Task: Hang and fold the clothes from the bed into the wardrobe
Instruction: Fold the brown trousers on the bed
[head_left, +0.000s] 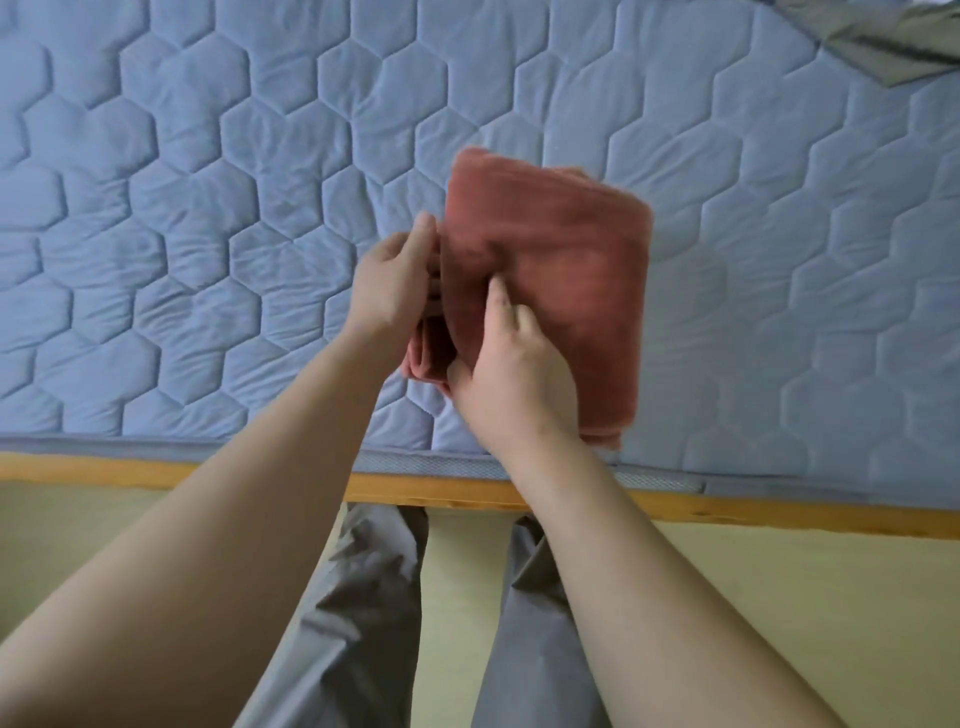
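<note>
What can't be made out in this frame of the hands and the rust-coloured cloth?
Head view:
What garment the rust cloth is: folded and motion-blurred.
Fingers of the left hand and right hand: tucked behind the cloth.
The grey fabric: cut off by the top right corner.
The wardrobe: outside the frame.

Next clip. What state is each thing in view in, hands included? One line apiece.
rust-red cloth: folded into a thick bundle, held in both hands above the mattress.
left hand: holds the bundle's left edge, thumb against it.
right hand: pinches the bundle's near corner, thumb on top.
grey garment: lying loose at the mattress's far right corner, partly out of view.
</note>
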